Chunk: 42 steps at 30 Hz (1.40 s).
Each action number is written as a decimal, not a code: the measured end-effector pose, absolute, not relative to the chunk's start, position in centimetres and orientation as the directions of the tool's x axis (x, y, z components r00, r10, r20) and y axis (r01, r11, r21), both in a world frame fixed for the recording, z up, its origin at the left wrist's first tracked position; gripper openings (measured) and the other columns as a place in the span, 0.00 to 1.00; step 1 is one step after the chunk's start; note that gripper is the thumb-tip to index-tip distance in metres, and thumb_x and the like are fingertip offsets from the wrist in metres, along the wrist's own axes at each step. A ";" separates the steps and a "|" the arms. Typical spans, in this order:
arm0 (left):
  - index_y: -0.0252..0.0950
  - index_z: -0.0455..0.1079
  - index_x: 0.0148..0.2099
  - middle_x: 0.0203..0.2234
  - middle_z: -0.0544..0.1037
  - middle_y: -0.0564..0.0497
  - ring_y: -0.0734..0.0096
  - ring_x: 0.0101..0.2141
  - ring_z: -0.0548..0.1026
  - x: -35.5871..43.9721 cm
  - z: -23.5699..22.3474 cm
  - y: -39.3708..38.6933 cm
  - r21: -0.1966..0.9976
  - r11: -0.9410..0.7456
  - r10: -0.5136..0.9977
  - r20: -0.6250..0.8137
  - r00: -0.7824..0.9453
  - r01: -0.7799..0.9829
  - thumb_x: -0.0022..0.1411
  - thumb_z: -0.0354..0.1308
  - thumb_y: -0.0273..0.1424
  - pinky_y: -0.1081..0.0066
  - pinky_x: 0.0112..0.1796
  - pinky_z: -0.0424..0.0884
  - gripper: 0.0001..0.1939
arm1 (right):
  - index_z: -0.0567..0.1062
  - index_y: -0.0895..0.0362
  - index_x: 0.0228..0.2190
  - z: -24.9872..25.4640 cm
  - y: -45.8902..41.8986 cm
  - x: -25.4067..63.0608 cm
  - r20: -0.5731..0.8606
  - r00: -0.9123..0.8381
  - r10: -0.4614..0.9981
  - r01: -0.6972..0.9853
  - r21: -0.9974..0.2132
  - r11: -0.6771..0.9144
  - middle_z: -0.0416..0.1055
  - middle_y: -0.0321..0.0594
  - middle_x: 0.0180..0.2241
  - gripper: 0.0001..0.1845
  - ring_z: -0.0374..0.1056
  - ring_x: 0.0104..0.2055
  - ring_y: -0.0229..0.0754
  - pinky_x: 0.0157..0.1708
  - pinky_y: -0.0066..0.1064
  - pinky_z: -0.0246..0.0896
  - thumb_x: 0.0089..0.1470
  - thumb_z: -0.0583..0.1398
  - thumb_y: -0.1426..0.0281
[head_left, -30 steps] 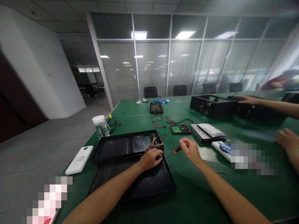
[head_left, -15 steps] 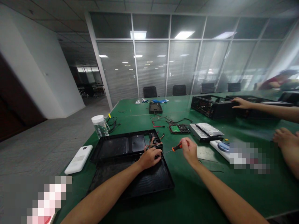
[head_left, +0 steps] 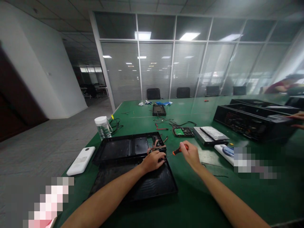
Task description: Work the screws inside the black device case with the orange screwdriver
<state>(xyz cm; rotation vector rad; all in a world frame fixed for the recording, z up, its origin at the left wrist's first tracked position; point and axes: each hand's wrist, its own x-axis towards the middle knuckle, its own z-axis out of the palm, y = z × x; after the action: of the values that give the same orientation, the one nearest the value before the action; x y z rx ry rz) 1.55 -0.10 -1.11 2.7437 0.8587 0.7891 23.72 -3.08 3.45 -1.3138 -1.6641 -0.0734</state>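
Note:
My right hand (head_left: 191, 154) is closed around the orange-and-black handle of a screwdriver (head_left: 177, 151). The thin shaft points left, and its tip ends beside the fingers of my left hand (head_left: 154, 161). Those left fingers are curled together over the inner edge of a black panel (head_left: 163, 182); what they pinch is too small and dark to make out. Just behind lies a second black shell (head_left: 116, 148) with raised rims. Striped ribbon-like wires (head_left: 156, 146) come out of its right end, close to my left fingertips.
Right of my hands are a green circuit board (head_left: 182, 131), a silver drive (head_left: 211, 135) and a white device (head_left: 220, 149). A co-worker's hand (head_left: 298, 120) touches a black computer case (head_left: 249, 123). Leftward stand a clear bottle (head_left: 103, 129) and a white power bank (head_left: 81, 161).
The black computer case at the right has shifted rightward and turned, and the co-worker's hands have drawn toward the right edge. My screwdriver has moved slightly left; my left hand stays about put.

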 end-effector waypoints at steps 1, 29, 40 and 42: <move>0.36 0.64 0.48 0.35 0.74 0.50 0.70 0.39 0.71 1.5 -1.1 -0.1 0.297 -0.821 0.571 0.435 0.696 0.488 0.58 0.53 0.27 0.70 0.42 0.65 0.14 | 0.67 0.55 0.18 4.2 -3.2 23.6 0.695 0.011 0.719 0.813 -0.425 0.399 0.63 0.35 0.16 0.21 0.58 0.19 0.36 0.23 0.27 0.49 0.56 0.48 0.59; 0.36 0.65 0.40 0.34 0.71 0.51 0.70 0.37 0.70 1.5 -0.4 -0.4 0.298 -0.821 0.571 0.426 0.702 0.487 0.58 0.54 0.27 0.72 0.40 0.65 0.06 | 0.70 0.58 0.41 14.4 -5.0 18.1 0.185 -0.433 0.882 0.898 0.168 0.406 0.74 0.48 0.31 0.28 0.71 0.34 0.48 0.32 0.33 0.57 0.59 0.41 0.54; 0.35 0.66 0.41 0.33 0.70 0.50 0.69 0.36 0.69 1.4 -0.6 -0.4 0.255 -0.840 0.540 0.460 0.705 0.478 0.59 0.53 0.28 0.72 0.39 0.66 0.07 | 0.69 0.56 0.33 13.2 -5.5 18.9 0.241 -0.383 0.892 0.923 0.145 0.357 0.74 0.46 0.28 0.24 0.70 0.31 0.46 0.28 0.30 0.53 0.58 0.43 0.53; 0.35 0.66 0.41 0.33 0.71 0.50 0.69 0.36 0.69 1.4 -0.6 -0.4 0.249 -0.841 0.539 0.461 0.705 0.480 0.59 0.53 0.28 0.73 0.39 0.66 0.07 | 0.69 0.57 0.30 12.9 -5.5 19.3 0.272 -0.354 0.895 0.935 0.120 0.334 0.73 0.46 0.26 0.26 0.70 0.29 0.46 0.27 0.30 0.52 0.57 0.43 0.50</move>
<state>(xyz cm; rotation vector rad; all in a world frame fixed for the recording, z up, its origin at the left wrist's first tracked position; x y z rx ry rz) 1.39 -0.43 -0.56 2.7982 0.8394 0.8098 19.35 -5.54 12.90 -1.6847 -2.4327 -0.3838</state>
